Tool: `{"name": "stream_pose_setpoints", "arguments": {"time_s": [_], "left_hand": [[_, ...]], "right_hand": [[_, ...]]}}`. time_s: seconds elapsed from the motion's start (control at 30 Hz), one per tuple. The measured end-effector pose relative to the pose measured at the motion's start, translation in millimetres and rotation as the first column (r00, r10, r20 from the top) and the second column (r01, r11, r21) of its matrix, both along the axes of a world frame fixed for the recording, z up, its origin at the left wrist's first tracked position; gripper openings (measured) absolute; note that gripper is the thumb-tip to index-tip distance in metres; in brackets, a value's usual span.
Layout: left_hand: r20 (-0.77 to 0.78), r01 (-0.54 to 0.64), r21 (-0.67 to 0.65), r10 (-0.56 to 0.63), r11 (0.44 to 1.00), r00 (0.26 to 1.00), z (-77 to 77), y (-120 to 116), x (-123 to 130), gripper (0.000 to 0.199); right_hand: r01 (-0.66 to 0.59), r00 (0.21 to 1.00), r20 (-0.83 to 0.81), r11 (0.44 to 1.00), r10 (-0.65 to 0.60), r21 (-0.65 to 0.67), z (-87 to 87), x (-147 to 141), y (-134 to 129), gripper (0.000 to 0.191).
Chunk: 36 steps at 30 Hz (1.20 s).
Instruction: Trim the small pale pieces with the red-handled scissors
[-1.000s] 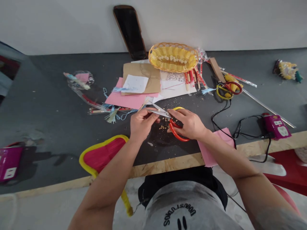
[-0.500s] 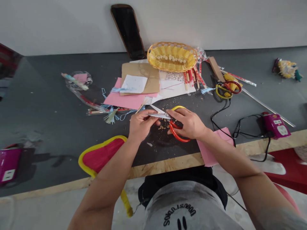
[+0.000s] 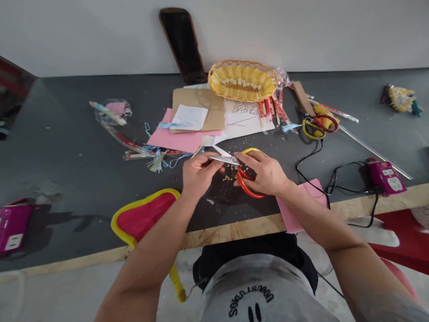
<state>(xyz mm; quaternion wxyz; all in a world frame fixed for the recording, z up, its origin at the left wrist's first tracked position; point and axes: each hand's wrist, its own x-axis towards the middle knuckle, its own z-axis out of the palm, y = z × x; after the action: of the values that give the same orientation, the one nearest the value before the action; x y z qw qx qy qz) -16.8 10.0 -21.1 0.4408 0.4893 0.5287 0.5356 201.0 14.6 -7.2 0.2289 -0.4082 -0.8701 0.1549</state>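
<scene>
- A red shape with a yellow edge (image 3: 145,212) can be seen in front of the basket (image 3: 241,95), well off to its left.
- Pink paper (image 3: 300,203) is laid in front of the basket, to its right.
- Little bits (image 3: 228,178) are scattered in front of the basket.
- Scissors (image 3: 231,159) are held in front of the basket by the right hand (image 3: 263,172), which is curled half closed round the handles. The blades are parted.
- A thin stick (image 3: 198,150) is pinched in the left hand (image 3: 197,172), with the fingers nearly closed, in front of the basket and to its left. The fingertips are partly hidden by a blade.
- White beads (image 3: 241,82) are kept inside the basket.
- A phone (image 3: 182,47) is propped on the wall (image 3: 100,36), behind the basket, to its left.
</scene>
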Motion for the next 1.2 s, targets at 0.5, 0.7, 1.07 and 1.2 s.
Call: {"name": "stream_pose_setpoints", "arguments": {"time_s": [0.5,0.7,1.07,1.2], "left_hand": [[-0.074,0.070,-0.039,-0.073,0.997,0.995,-2.1,-1.4,-5.7,0.011],[-0.071,0.103,-0.051,-0.107,0.993,0.992,0.0,-0.8,-6.6,0.016],[0.029,0.107,-0.058,-0.105,0.993,0.994,3.7,-1.8,-2.1,0.019],[0.041,0.105,-0.046,-0.103,0.993,0.994,2.0,-2.0,-2.4,0.017]], "right_hand": [[-0.072,0.997,-0.033,0.997,0.072,0.011,-2.2,3.2,4.6,0.083],[-0.090,0.995,-0.036,0.996,0.089,-0.018,-3.9,3.0,5.7,0.081],[-0.137,0.988,-0.072,0.991,0.137,0.005,-6.8,4.7,6.1,0.081],[-0.128,0.991,-0.039,0.991,0.127,-0.023,-4.8,5.0,4.2,0.078]]}}
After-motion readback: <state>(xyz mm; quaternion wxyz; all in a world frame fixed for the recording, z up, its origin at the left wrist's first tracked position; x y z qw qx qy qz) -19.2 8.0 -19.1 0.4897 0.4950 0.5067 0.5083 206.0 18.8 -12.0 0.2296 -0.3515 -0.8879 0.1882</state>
